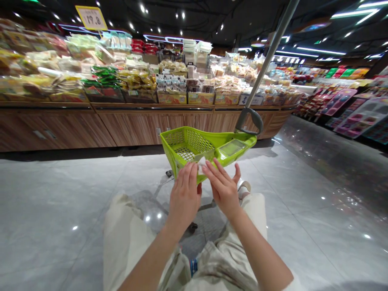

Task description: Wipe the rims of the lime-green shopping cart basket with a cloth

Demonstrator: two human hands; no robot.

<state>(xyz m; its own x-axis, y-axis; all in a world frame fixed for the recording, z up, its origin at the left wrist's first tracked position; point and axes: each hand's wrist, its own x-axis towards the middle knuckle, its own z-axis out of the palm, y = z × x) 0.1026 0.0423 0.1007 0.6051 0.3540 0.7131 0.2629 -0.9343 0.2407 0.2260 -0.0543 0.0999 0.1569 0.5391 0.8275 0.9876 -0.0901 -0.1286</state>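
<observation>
My left hand [184, 194] and my right hand [222, 186] meet in front of me over the near rim of a lime green shopping basket [194, 147] on wheels. Between their fingertips is a small white scrap [201, 165], like a tissue or wipe. The left hand's fingers curl onto it. The right hand's fingers lie stretched out and flat against it, thumb apart. The basket looks empty inside. Its grey pull handle [268, 62] rises up to the right.
A long wooden display counter [145, 121] piled with packaged snacks runs across the back. A yellow price sign [91, 17] reads 19.8. More shelves [348, 109] line the right aisle. Glossy grey floor tiles [318, 194] surround me; my beige trousers [127, 238] show below.
</observation>
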